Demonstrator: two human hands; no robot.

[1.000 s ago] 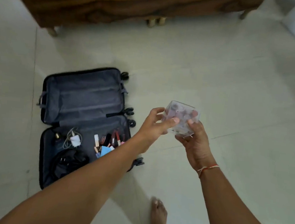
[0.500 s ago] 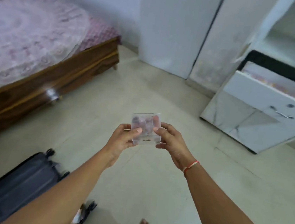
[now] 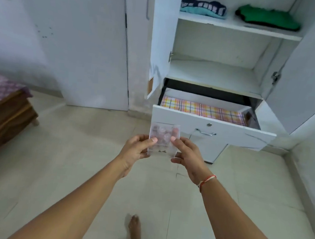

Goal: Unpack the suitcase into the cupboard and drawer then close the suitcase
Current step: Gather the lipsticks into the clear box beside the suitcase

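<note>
A small clear plastic box (image 3: 163,139) with little pinkish items inside is held in front of me by both hands. My left hand (image 3: 136,150) grips its left side, thumb on the front. My right hand (image 3: 187,155) grips its right side the same way. Just beyond the box stands the white cupboard (image 3: 214,74) with both doors open. Its drawer (image 3: 210,128) is pulled out and lined with checked pink and orange paper. The suitcase is out of view.
Folded clothes lie on the upper shelf: a dark blue and teal pile (image 3: 203,8) and a green pile (image 3: 267,17). The open right cupboard door (image 3: 307,67) juts out. A wooden bed (image 3: 0,113) with a purple cover stands at left. My bare foot (image 3: 134,228) is on the tiled floor.
My view has swung from the open suitcase on the floor up to the cupboard and drawer. Both hands have kept hold of the clear box, now close to the drawer front.
</note>
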